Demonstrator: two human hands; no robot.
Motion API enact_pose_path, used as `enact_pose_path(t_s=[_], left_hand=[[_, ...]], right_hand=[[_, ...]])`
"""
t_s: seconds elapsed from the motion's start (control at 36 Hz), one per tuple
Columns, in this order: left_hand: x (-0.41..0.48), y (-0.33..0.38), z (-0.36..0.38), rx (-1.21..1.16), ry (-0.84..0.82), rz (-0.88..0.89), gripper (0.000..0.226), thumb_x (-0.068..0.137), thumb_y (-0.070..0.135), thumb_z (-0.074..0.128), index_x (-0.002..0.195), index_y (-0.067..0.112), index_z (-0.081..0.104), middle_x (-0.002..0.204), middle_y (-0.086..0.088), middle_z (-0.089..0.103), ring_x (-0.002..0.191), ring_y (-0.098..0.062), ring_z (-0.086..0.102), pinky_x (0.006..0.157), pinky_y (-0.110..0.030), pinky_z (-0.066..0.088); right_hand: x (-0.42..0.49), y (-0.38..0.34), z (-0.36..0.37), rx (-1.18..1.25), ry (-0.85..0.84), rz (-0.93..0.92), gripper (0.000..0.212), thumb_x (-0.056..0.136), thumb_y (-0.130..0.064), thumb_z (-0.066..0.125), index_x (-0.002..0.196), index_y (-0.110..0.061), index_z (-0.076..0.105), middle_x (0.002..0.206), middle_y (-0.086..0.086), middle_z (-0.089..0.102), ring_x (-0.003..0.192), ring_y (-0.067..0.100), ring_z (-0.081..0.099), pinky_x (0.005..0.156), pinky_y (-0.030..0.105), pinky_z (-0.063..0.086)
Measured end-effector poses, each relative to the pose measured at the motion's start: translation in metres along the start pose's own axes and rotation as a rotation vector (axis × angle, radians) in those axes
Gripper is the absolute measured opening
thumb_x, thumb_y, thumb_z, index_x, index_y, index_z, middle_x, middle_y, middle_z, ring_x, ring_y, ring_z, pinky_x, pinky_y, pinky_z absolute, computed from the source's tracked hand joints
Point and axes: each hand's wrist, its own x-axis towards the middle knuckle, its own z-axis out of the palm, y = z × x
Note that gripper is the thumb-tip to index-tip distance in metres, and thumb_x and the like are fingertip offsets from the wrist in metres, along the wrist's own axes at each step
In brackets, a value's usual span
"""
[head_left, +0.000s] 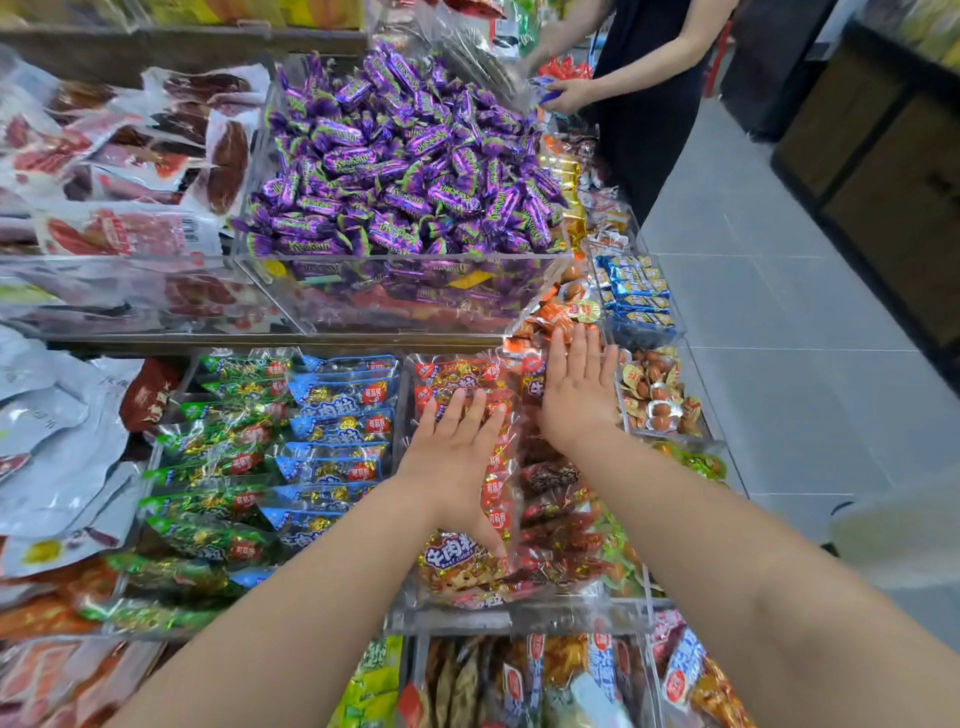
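Left hand (457, 447) and right hand (576, 389) both lie flat on the red snack packets (467, 569), fingers straight and slightly spread. Neither hand grips anything. The packets are stacked in a clear bin (519, 616), in front of the raised bin of purple candies (405, 156). Packets under the palms are hidden, and glare on the wrapping blurs most of the print. Green packets (208, 499) and blue packets (337, 431) lie just to the left. A second person (644, 104) beyond the candies is cut off by the top edge.
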Motion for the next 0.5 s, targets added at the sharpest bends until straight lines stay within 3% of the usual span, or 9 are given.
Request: enact_pose_path(t_s=[0.08,0.19,0.28,0.39,0.5], left_hand=[[0.001,-0.001,0.002,0.007,-0.004,0.004,0.155,0.046,0.085,0.068,0.147,0.017,-0.028,0.155,-0.009,-0.033,0.140,-0.031,-0.034,0.110,-0.051,-0.021],[0.005,0.000,0.005,0.016,0.001,0.005,0.155,0.045,0.086,0.066,0.146,0.018,-0.030,0.153,-0.008,-0.036,0.139,-0.031,-0.036,0.107,-0.051,-0.024],[0.008,-0.001,0.006,0.023,0.005,0.005,0.155,0.044,0.087,0.065,0.146,0.019,-0.030,0.152,-0.007,-0.038,0.137,-0.031,-0.039,0.104,-0.050,-0.028],[0.007,0.000,0.005,0.033,-0.001,0.002,0.158,0.039,0.091,0.062,0.145,0.020,-0.032,0.152,-0.007,-0.039,0.136,-0.031,-0.040,0.103,-0.050,-0.029],[0.001,0.003,-0.001,0.051,-0.017,-0.008,0.160,0.038,0.092,0.062,0.145,0.017,-0.030,0.153,-0.009,-0.037,0.137,-0.032,-0.039,0.103,-0.051,-0.028]], right_hand=[[0.010,-0.009,0.005,0.021,-0.002,0.066,0.074,0.091,-0.014,0.022,0.134,-0.008,-0.038,0.151,0.022,-0.027,0.137,0.041,-0.030,0.091,0.055,-0.037],[0.012,-0.008,0.010,0.015,-0.007,0.050,0.077,0.089,-0.009,0.025,0.142,-0.012,-0.031,0.150,0.023,-0.028,0.128,0.042,-0.039,0.083,0.054,-0.044],[0.011,-0.005,0.008,0.000,-0.041,0.037,0.083,0.090,-0.016,0.032,0.139,-0.011,-0.035,0.148,0.024,-0.032,0.123,0.043,-0.044,0.085,0.057,-0.041],[0.002,0.003,-0.006,0.076,-0.100,-0.076,0.101,0.088,-0.050,0.048,0.144,-0.012,-0.028,0.151,0.017,-0.031,0.133,0.037,-0.037,0.092,0.052,-0.035],[-0.024,0.015,-0.020,0.184,0.018,-0.160,0.091,0.088,-0.044,0.052,0.150,-0.014,-0.007,0.156,0.013,-0.020,0.140,0.032,-0.027,0.107,0.046,-0.022]])
